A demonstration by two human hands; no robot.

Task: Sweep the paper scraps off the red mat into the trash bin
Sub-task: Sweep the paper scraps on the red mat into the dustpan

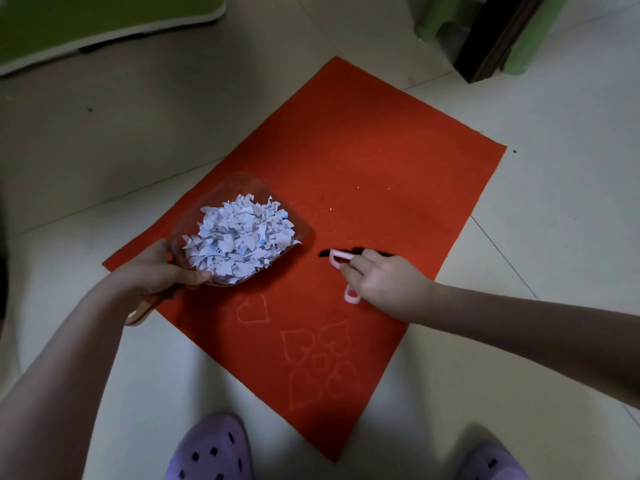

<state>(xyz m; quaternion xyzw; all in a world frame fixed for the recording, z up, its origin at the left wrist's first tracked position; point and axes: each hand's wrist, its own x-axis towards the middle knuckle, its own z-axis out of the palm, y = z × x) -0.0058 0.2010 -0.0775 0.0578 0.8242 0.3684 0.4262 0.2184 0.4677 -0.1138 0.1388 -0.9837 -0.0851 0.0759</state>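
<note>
L hand (166,268) grips dustpan (242,188) heaped w/ paper scraps (239,237); R hand (384,282), knuckles up, grips brush (333,254) on red mat (381,150).

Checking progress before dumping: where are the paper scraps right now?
Head view: the paper scraps sit heaped in the clear dustpan, gripped by the left hand at the left side of the red mat.

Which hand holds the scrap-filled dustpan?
The left hand grips the clear plastic dustpan heaped with white paper scraps; right hand holds only the small pink black-bristled brush.
</note>
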